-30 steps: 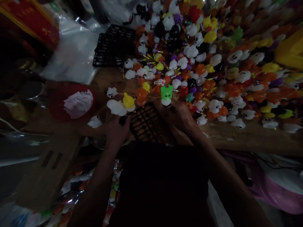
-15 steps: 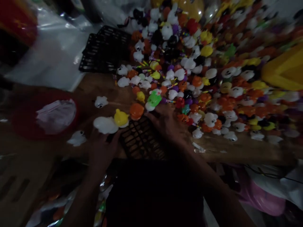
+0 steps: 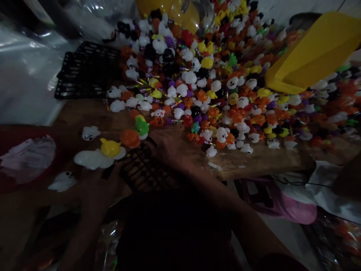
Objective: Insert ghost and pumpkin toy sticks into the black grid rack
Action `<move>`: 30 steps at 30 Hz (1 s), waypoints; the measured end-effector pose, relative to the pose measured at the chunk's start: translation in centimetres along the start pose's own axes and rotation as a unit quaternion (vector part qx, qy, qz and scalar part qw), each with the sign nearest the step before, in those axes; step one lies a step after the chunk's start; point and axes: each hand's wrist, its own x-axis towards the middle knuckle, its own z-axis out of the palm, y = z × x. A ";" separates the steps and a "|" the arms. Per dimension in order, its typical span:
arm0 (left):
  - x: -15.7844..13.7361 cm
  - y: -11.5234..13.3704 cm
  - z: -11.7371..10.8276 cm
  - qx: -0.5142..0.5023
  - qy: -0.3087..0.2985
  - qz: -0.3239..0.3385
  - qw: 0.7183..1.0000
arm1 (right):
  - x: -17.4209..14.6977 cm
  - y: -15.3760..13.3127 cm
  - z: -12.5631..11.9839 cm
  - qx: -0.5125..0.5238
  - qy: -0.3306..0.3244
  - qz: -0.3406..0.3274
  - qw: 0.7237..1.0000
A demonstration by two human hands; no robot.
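In the dim head view, a black plastic grid rack (image 3: 149, 171) lies tilted at the table's front edge, between my hands. My left hand (image 3: 97, 186) is at its left end, thumb and fingers closed about a dark part of it; shadow hides the details. My right hand (image 3: 165, 148) grips its far right corner, fingers bent. Along the rack's far side sit a long white toy (image 3: 93, 159), a yellow toy (image 3: 109, 147), an orange toy (image 3: 129, 138) and a green toy (image 3: 141, 127). Loose white ghost toys (image 3: 62, 181) lie left of my left hand.
A large heap of small colourful toys (image 3: 203, 94) covers the table's back and right. A yellow scoop (image 3: 307, 56) rests on it. Stacked black racks (image 3: 84, 71) lie back left. A red basin (image 3: 52, 165) holds papery pieces. A pink stool (image 3: 299, 209) stands below.
The view has swung to the right, so everything shows further left. Both hands stay at the rack. The green toy has tilted and sits closer to the orange one.
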 end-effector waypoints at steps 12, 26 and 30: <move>0.6 2.7 -0.4 0.023 0.045 -0.060 0.997 | -11.1 1.4 -10.8 -0.320 0.111 0.123 0.933; 1.5 2.2 1.3 0.045 0.053 -0.025 0.997 | -6.8 2.0 -10.3 -0.216 0.113 0.112 0.963; 1.6 2.5 1.1 0.065 0.028 -0.010 0.997 | -6.1 -1.2 -8.1 -0.007 0.094 0.080 0.992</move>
